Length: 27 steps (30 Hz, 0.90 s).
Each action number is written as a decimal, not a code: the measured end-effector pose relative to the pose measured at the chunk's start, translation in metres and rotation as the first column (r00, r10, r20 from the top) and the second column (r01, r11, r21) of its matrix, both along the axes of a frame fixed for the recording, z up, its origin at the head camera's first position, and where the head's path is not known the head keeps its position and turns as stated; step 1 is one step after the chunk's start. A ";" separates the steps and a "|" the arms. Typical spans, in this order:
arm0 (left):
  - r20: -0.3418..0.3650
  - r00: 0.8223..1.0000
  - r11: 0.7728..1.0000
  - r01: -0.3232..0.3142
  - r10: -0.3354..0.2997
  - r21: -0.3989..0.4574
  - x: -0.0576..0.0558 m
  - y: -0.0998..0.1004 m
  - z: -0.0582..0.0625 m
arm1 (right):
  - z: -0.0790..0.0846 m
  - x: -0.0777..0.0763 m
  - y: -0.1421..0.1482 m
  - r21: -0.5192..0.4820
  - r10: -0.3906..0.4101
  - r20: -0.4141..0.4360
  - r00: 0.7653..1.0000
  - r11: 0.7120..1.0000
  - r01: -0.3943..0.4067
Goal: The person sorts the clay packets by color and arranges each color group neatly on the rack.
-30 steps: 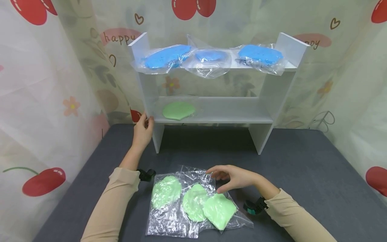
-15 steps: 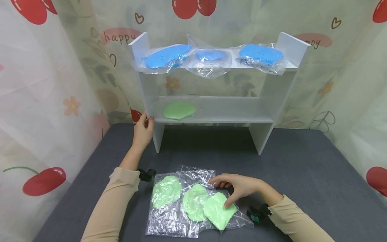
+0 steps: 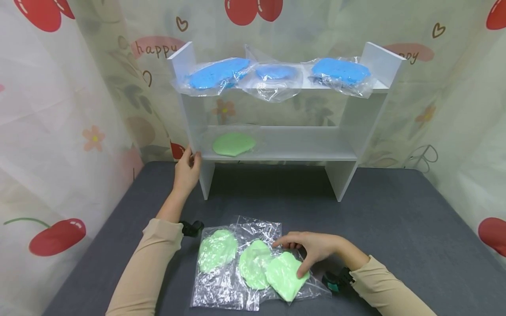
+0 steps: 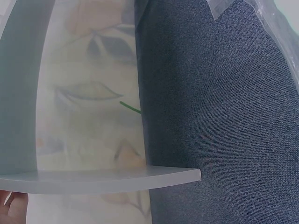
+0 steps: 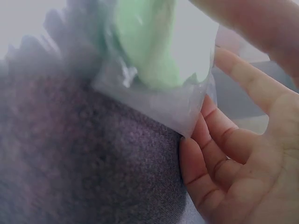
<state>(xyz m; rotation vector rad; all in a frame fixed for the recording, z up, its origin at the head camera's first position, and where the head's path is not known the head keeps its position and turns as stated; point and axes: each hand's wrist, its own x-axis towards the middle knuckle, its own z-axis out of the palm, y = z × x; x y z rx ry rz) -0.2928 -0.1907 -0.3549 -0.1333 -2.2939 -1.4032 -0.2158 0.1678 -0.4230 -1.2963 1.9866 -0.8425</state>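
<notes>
In the head view my left hand (image 3: 187,173) holds the left side panel of a white shelf (image 3: 276,159), thumb at its front edge. The left wrist view shows only part of that hand (image 4: 14,207) against the panel (image 4: 107,183). My right hand (image 3: 314,250) grips a clear bag with a flat green clay-like piece (image 3: 285,274), thumb on its face. In the right wrist view the fingers curl at the edge of the bag (image 5: 154,105). Beside it lie two more bagged green pieces (image 3: 254,263), the middle one partly overlapped.
Several bagged pieces stand on the shelf: three blue ones (image 3: 221,73) on the top board and a green one (image 3: 234,144) at the left of the middle board. The dark cloth-covered table (image 3: 395,237) meets a printed curtain (image 3: 454,109) at the back.
My right hand has moved slightly down and right, its thumb coming onto the rightmost green piece. The left hand stays on the shelf panel.
</notes>
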 end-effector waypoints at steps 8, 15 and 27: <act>-0.005 1.000 1.000 0.003 -0.003 0.005 0.000 -0.001 -0.001 | -0.001 -0.001 -0.004 -0.005 0.000 0.080 0.997 1.000 0.000; -0.003 1.000 1.000 0.003 -0.003 0.004 0.000 -0.001 0.000 | -0.003 -0.001 -0.004 0.001 -0.017 0.098 0.995 1.000 0.017; -0.006 1.000 1.000 -0.003 0.003 -0.004 0.000 0.000 0.000 | -0.003 0.001 -0.005 0.005 -0.024 0.081 0.996 1.000 0.024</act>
